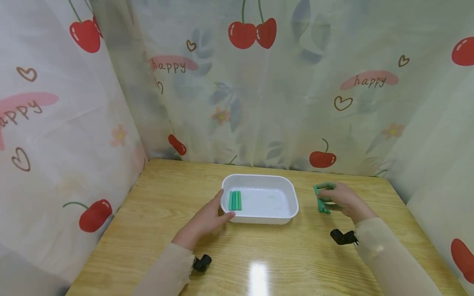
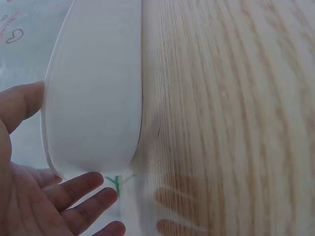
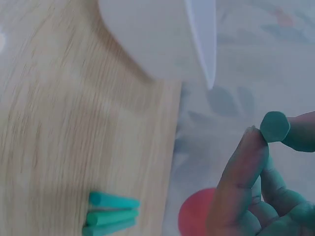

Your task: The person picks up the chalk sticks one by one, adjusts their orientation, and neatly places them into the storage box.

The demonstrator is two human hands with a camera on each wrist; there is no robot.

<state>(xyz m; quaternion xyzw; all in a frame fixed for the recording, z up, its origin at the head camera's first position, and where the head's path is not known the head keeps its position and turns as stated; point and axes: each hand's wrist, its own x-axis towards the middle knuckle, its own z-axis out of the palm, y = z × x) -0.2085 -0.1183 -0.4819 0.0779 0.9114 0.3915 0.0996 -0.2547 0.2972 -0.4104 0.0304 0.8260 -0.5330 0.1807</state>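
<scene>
In the head view, a white plastic tray stands on the wooden table. Several short green sticks lie side by side at its left end. My left hand holds that end, thumb at the near rim and fingers along the far left corner; the left wrist view shows thumb and fingers against the tray's outer wall. Right of the tray, my right hand pinches one green stick between thumb and fingertip, its blunt angular end facing the wrist camera. Below it, more green sticks lie on the table.
The wooden table ends at a cherry-patterned curtain behind, with curtain on both sides too. Black wrist mounts stick out from both sleeves, close over the tabletop.
</scene>
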